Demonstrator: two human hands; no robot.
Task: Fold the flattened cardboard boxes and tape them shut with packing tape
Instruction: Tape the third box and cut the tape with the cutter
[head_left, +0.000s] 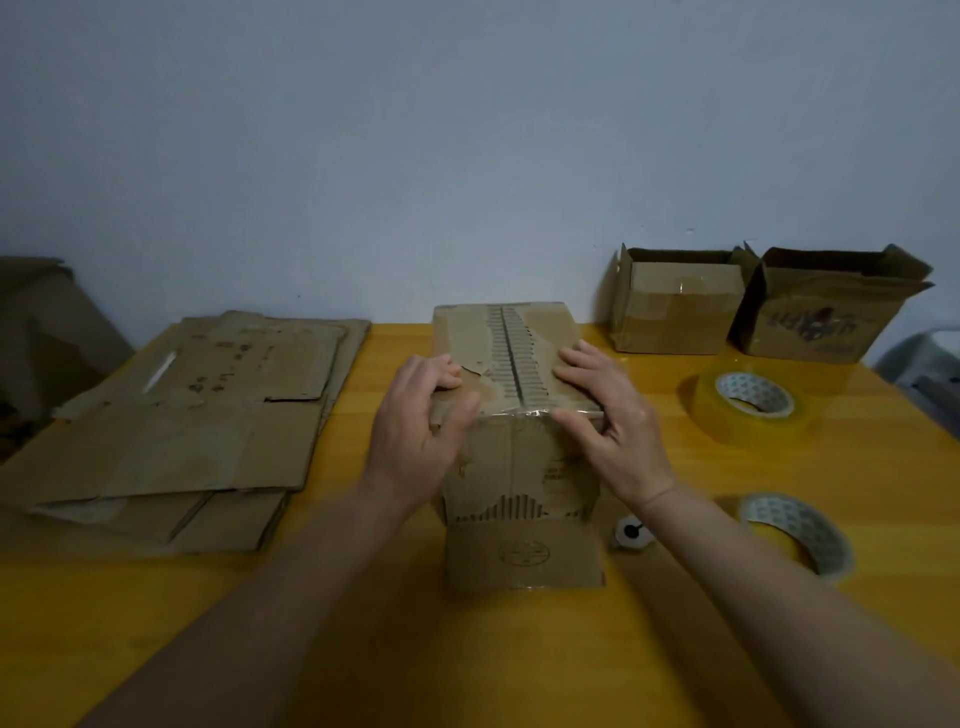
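A plain pale blue-grey wall (415, 130) rises behind a yellow wooden table (363, 597) in dim, even light, with a blurred grey object (924, 364) at the right edge.

- A brown cardboard shape (36, 322) was cut off at the left edge.
- A grey object (930, 374) ran off the right edge, unidentifiable.
- Print on the rightmost open box (815, 325) was too blurred to read.

We reach both bare forearms forward; our left hand (421, 415) and right hand (613, 415) lie spread, fingers nearly straight, palms down.
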